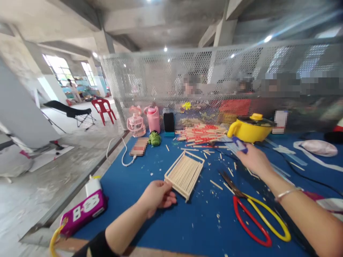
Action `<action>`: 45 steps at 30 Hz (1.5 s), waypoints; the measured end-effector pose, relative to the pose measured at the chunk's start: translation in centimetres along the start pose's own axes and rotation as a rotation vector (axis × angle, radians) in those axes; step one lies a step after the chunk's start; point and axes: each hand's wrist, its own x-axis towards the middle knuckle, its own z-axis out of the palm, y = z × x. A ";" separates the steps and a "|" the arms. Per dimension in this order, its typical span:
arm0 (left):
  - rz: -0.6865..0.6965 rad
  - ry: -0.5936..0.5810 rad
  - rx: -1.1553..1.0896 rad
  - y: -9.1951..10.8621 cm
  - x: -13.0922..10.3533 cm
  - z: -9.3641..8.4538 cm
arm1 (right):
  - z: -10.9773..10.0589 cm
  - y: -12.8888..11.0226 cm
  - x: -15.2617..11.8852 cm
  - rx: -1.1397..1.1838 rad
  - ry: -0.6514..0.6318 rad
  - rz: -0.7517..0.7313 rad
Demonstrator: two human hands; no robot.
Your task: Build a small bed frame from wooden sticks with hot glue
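Observation:
My left hand (158, 196) is closed at the near left corner of a small tray made of thin wooden sticks (184, 173), thumb and fingers pinching its edge. The tray lies on the blue table, with a slatted floor and low rails. Farther right, my right hand (253, 157) holds a small blue-and-clear item (238, 144); the fingers hide part of it, and its kind cannot be made out. Near my right forearm lie large scissors (249, 203) with one red and one yellow handle, blades apart. Cut stick pieces (216, 184) are scattered between tray and scissors.
A heap of red-marked sticks (202, 134) and a yellow pot (250, 128) stand at the back before a mesh screen (166, 78). Pink bottles (153, 119), green yarn (154, 138) and a cabled phone (138, 147) are left. A purple case (84, 212) lies at the left edge.

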 end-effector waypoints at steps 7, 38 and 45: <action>0.670 0.427 0.472 -0.2 0.0 -3.2 | -2.7 -2.7 -8.8 0.782 -0.174 -0.135; 0.828 0.372 0.535 -2.2 -0.8 -1.2 | -0.6 -4.8 -18.1 0.888 -0.421 -0.127; 0.984 0.168 0.655 -2.9 -2.8 0.7 | -0.4 -2.3 -22.8 1.130 -0.410 -0.050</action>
